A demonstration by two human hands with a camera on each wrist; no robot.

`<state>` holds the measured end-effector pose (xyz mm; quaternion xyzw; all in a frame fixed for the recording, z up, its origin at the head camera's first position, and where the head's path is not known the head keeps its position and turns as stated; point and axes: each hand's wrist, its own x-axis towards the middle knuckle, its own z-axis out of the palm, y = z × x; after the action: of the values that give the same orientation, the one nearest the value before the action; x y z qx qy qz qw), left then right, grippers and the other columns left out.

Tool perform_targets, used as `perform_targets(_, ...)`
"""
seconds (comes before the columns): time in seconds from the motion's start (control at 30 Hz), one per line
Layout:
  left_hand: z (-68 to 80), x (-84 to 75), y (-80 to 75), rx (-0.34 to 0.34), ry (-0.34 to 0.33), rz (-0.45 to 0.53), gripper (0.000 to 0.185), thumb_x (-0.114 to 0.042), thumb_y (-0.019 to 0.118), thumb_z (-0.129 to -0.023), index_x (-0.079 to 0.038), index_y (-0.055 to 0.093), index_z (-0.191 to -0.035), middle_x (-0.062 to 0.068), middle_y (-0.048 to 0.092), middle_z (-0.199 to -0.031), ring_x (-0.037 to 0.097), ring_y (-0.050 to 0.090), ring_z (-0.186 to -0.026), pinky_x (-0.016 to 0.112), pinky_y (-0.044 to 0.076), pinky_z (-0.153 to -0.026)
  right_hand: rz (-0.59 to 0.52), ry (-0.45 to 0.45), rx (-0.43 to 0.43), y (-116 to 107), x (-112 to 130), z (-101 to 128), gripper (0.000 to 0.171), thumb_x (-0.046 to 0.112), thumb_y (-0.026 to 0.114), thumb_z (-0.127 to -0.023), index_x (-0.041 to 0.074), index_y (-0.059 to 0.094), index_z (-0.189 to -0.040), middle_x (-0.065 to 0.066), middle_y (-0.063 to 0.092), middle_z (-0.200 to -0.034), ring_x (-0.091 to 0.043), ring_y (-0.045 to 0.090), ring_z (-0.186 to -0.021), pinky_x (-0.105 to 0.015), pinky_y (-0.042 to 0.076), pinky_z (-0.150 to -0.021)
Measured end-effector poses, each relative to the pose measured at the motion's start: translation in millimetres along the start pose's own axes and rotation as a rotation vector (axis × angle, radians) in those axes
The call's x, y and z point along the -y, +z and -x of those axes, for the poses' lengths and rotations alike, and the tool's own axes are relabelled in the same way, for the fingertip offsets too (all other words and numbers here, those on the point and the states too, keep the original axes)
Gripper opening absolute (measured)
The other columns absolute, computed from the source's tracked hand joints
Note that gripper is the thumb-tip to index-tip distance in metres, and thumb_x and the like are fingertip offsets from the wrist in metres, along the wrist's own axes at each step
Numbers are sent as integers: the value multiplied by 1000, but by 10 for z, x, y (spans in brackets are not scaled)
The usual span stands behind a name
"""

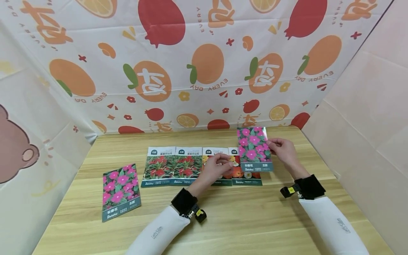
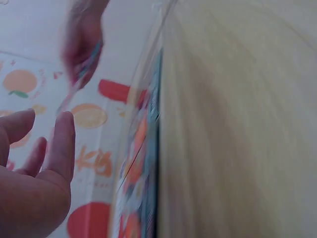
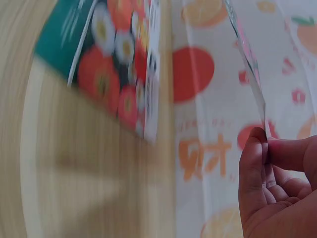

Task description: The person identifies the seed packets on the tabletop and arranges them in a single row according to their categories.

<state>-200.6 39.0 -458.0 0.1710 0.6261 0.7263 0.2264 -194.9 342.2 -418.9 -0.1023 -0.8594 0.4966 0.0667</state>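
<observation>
My right hand point(image 1: 282, 151) pinches the right edge of a pink-flower seed packet point(image 1: 254, 148) between thumb and fingers. This packet is held up, covering part of an orange-and-white flower packet point(image 1: 245, 182) on the table; in the right wrist view the pinched packet point(image 3: 250, 64) appears nearly edge-on. My left hand point(image 1: 214, 170) hovers over another orange-flower packet point(image 1: 223, 182), partly hiding it. Its fingers are relaxed and apart, holding nothing, as the left wrist view shows the hand point(image 2: 44, 173). Whether it touches any packet is unclear from the head view.
Two red-flower packets point(image 1: 159, 166) stand side by side at the left of the row. Another pink-flower packet point(image 1: 121, 191) lies apart, slightly turned, on the left of the wooden table point(image 1: 242, 219). A fruit-printed cloth point(image 1: 178, 92) hangs behind the table.
</observation>
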Motion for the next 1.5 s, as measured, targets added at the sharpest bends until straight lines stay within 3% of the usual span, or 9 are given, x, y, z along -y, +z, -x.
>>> perform_targets(0.13,117,-98,-226,-17,38,-8,38,-11,65,-103,4,54,-137,23,63,-122,46,63,-115,52,54,-100,39,56,-11,-222,-190,-33,46,22,53,-110,-16,58,-134,-25,67,-115,2,62,-80,-24,60,-78)
perform_targets(0.3,264,-226,-551,-61,64,-84,32,-8,64,-103,1,58,-133,24,63,-121,44,65,-112,55,53,-101,102,134,31,-412,-449,-53,47,22,49,-111,-18,55,-135,-29,63,-123,3,59,-81,-20,58,-74)
perform_targets(0.5,457,-362,-972,-125,65,-183,34,-10,64,-103,1,57,-135,23,63,-122,50,63,-115,57,51,-101,154,170,88,-481,-610,-49,42,16,50,-110,-21,57,-130,-25,65,-115,-2,58,-81,-19,56,-69)
perform_targets(0.63,611,-356,-1276,-166,90,-190,39,-15,65,-104,-1,55,-139,25,62,-129,37,67,-114,53,51,-103,194,171,111,-461,-675,-65,40,14,51,-109,-21,58,-128,-27,64,-116,-7,59,-84,-19,55,-68)
perform_targets(0.73,782,-428,-1430,-209,121,-201,41,-17,65,-104,0,54,-140,22,63,-129,29,69,-112,41,54,-102,200,176,119,-438,-702,-80,40,14,52,-109,-21,59,-127,-27,64,-116,-8,59,-84,-19,54,-67)
perform_targets(0.93,1069,-656,-1548,-284,113,-238,42,-21,64,-105,1,52,-139,18,64,-128,16,71,-109,29,56,-96,203,204,127,-445,-743,-96,40,14,52,-109,-21,58,-127,-29,65,-116,-8,60,-83,-18,54,-68)
perform_targets(1.17,1338,-697,-1702,-349,86,-338,44,-32,67,-104,-8,55,-139,16,62,-132,27,67,-119,34,55,-99,297,163,160,-404,-690,-130,45,20,55,-108,-21,61,-125,-30,69,-111,-13,64,-83,-21,52,-68)
perform_targets(1.37,1415,-752,-1853,-418,62,-454,39,-29,64,-105,-6,59,-135,18,62,-133,34,65,-118,25,56,-93,376,119,174,-524,-610,-74,48,23,55,-108,-22,64,-120,-25,75,-97,-15,71,-76,-26,57,-66)
perform_targets(1.5,1445,-765,-2016,-486,46,-559,37,-26,61,-106,-3,60,-134,18,65,-129,39,64,-116,30,57,-90,385,103,211,-629,-578,-51,48,20,51,-109,-26,61,-117,-24,76,-93,-22,76,-77,-31,62,-67)
